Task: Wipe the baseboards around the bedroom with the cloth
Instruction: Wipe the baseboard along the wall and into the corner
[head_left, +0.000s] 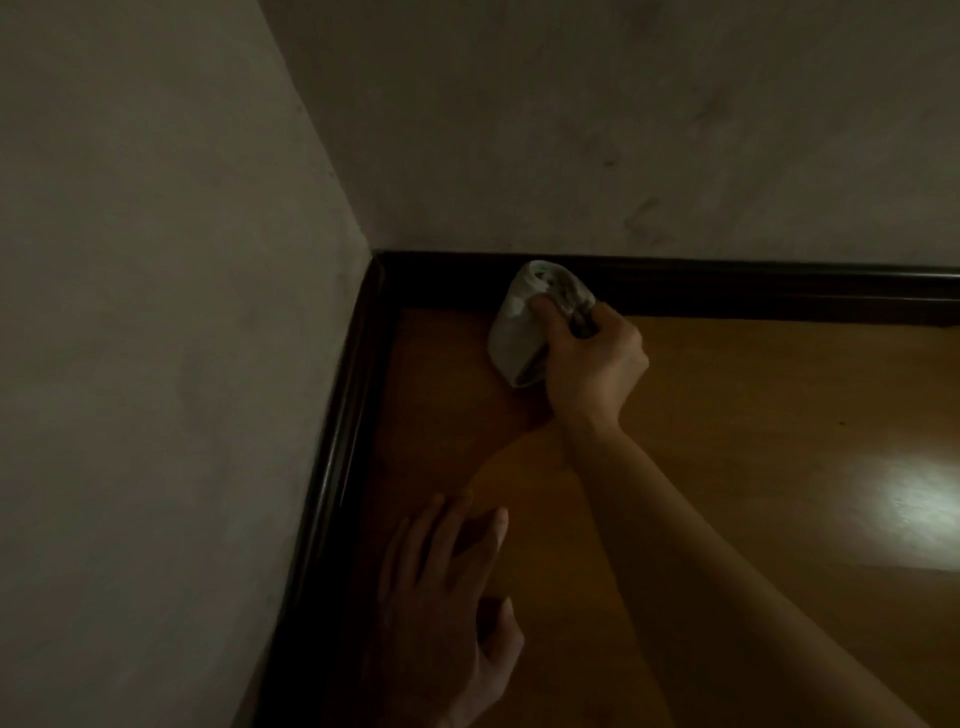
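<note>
A dark baseboard (753, 291) runs along the far wall and meets a second dark baseboard (337, 441) on the left wall at a corner. My right hand (592, 358) grips a bunched pale cloth (524, 322) and holds its top against the far baseboard, a short way right of the corner. My left hand (447, 597) lies lower in the view, fingers spread and straight, resting flat on the wooden floor beside the left baseboard.
The floor (753, 467) is glossy orange-brown wood with a bright light reflection at the right. Grey scuffed walls (156, 312) rise on the left and at the back. The room is dim.
</note>
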